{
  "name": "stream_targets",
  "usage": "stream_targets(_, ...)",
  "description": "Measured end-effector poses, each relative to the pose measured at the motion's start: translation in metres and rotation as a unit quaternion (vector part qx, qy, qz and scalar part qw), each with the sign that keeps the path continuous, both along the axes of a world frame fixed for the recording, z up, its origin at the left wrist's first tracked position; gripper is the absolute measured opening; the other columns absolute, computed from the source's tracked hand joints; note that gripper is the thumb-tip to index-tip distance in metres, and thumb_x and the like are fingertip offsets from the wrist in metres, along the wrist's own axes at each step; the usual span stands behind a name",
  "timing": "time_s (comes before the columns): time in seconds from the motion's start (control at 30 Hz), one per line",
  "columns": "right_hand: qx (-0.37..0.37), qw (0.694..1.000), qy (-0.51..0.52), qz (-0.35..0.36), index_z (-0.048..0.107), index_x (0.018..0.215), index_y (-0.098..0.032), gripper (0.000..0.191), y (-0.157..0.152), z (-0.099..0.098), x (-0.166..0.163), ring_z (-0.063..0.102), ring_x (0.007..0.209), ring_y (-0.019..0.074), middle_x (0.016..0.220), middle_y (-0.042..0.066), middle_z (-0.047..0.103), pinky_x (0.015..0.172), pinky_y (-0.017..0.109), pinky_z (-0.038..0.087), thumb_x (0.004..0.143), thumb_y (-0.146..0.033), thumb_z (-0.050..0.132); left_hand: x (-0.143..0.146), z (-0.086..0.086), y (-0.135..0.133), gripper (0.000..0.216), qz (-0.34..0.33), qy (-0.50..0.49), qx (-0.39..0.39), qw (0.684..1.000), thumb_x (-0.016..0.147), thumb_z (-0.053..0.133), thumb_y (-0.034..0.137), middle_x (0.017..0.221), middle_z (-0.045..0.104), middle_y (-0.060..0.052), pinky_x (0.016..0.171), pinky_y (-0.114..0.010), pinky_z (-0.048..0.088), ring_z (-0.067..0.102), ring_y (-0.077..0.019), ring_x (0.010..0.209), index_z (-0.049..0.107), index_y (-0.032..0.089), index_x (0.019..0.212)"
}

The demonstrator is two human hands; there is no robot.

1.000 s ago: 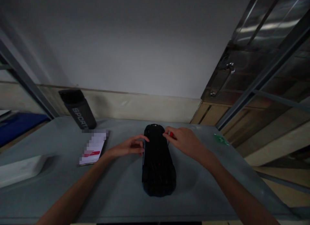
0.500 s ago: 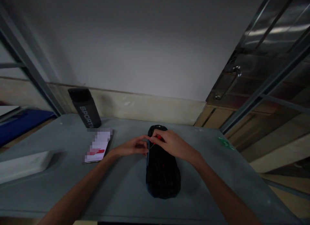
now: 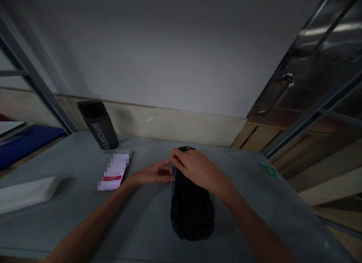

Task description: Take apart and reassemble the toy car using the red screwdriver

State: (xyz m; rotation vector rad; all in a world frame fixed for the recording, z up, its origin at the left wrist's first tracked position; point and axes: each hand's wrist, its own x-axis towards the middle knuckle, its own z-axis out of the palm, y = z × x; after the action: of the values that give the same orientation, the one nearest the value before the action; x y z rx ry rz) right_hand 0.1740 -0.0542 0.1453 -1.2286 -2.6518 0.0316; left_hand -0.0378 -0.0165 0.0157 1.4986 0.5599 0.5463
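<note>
A black toy car (image 3: 192,210) with blue along its side lies on the grey table, its dark underside facing up. Over its far end, my right hand (image 3: 195,166) is closed around a small red-handled screwdriver (image 3: 178,159); mostly just a bit of red shows between the fingers. Beside the car's left edge is my left hand (image 3: 157,172), fingers curved and apart. Its index fingertip meets the right fingertips, and its thumb rests at the car's side. The screwdriver's tip is hidden.
A dark bottle (image 3: 98,125) stands at the back left, with a phone (image 3: 114,170) in front of it. At the left edge lies a long white object (image 3: 31,193). A green plastic scrap (image 3: 270,170) is on the right. Metal posts and a wall bound the grey table (image 3: 141,225).
My right hand has turned over the screwdriver, its fingers now covering more of the red handle. The left hand stays by the car's edge. The view has shifted slightly.
</note>
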Motion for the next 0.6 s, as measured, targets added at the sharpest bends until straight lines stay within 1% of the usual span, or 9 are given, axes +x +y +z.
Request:
stream_targets(0.1, 0.012, 0.999, -0.037, -0.024, 0.07, 0.11, -0.017, 0.024, 0.0, 0.002, -0.005, 0.074, 0.074, 0.0242, 0.087, 0.01, 0.079, 0.063, 0.034, 0.043, 0.112, -0.029, 0.05, 0.0, 0.0, -0.001, 0.049, 0.007, -0.003, 0.0, 1.0, 0.089, 0.083, 0.046, 0.085, 0.063, 0.003, 0.078, -0.03, 0.049, 0.063, -0.0142, 0.079, 0.059, 0.021, 0.124)
stream_targets(0.17, 0.012, 0.999, -0.038, -0.035, 0.069, 0.111, -0.014, 0.025, 0.0, 0.005, -0.006, 0.075, 0.077, 0.0261, 0.089, 0.013, 0.08, 0.066, 0.036, 0.046, 0.111, -0.027, 0.048, 0.001, 0.002, -0.001, 0.047, 0.004, -0.003, -0.001, 1.0, 0.088, 0.083, 0.047, 0.086, 0.062, 0.003, 0.078, -0.03, 0.049, 0.063, -0.0147, 0.081, 0.058, 0.02, 0.119)
stream_targets(0.27, -0.009, 1.0, -0.006, -0.01, 0.069, 0.109, -0.014, 0.016, -0.003, 0.009, -0.001, 0.076, 0.091, 0.0266, 0.099, 0.012, 0.08, 0.076, 0.037, 0.05, 0.106, -0.02, 0.054, 0.001, 0.006, -0.002, 0.049, 0.004, 0.006, -0.007, 1.0, 0.09, 0.082, 0.046, 0.091, 0.063, 0.002, 0.08, -0.031, 0.05, 0.063, -0.0155, 0.084, 0.057, 0.02, 0.122)
stream_targets(0.33, -0.022, 1.0, 0.007, 0.016, 0.069, 0.11, -0.015, 0.013, -0.004, 0.011, 0.003, 0.075, 0.095, 0.0246, 0.104, 0.011, 0.08, 0.079, 0.035, 0.05, 0.104, -0.016, 0.057, 0.0, 0.007, -0.002, 0.049, 0.009, 0.016, -0.009, 1.0, 0.091, 0.081, 0.044, 0.092, 0.064, 0.001, 0.081, -0.032, 0.05, 0.063, -0.0154, 0.084, 0.056, 0.019, 0.125)
stream_targets(0.4, -0.025, 0.999, 0.003, 0.032, 0.068, 0.114, -0.016, 0.015, -0.006, 0.011, 0.005, 0.076, 0.092, 0.0227, 0.103, 0.009, 0.08, 0.074, 0.034, 0.05, 0.104, -0.014, 0.056, 0.0, 0.007, -0.002, 0.045, 0.01, 0.021, -0.009, 1.0, 0.092, 0.08, 0.043, 0.093, 0.066, 0.0, 0.084, -0.033, 0.05, 0.063, -0.016, 0.086, 0.058, 0.018, 0.121)
stream_targets(0.47, -0.016, 0.999, -0.014, 0.034, 0.067, 0.117, -0.017, 0.016, -0.006, 0.009, 0.005, 0.076, 0.085, 0.0228, 0.098, 0.008, 0.08, 0.067, 0.034, 0.048, 0.107, -0.016, 0.055, -0.001, 0.007, -0.003, 0.04, 0.007, 0.017, -0.009, 1.0, 0.093, 0.08, 0.042, 0.095, 0.068, -0.002, 0.086, -0.033, 0.05, 0.064, -0.0167, 0.088, 0.06, 0.016, 0.116)
stream_targets(0.53, -0.004, 0.999, -0.034, 0.031, 0.068, 0.116, -0.017, 0.017, -0.007, 0.007, 0.003, 0.076, 0.079, 0.0241, 0.092, 0.007, 0.08, 0.062, 0.035, 0.045, 0.108, -0.018, 0.053, -0.001, 0.007, -0.003, 0.037, 0.009, 0.007, -0.01, 1.0, 0.093, 0.08, 0.041, 0.095, 0.068, -0.002, 0.086, -0.033, 0.051, 0.064, -0.0165, 0.087, 0.061, 0.015, 0.111)
stream_targets(0.6, 0.002, 0.999, -0.04, 0.015, 0.068, 0.117, -0.016, 0.02, -0.009, 0.008, 0.0, 0.076, 0.077, 0.025, 0.089, 0.009, 0.08, 0.061, 0.035, 0.045, 0.11, -0.02, 0.049, -0.001, 0.009, -0.004, 0.035, 0.015, 0.002, -0.011, 1.0, 0.093, 0.08, 0.039, 0.097, 0.069, -0.003, 0.086, -0.032, 0.051, 0.064, -0.0161, 0.089, 0.061, 0.015, 0.11)
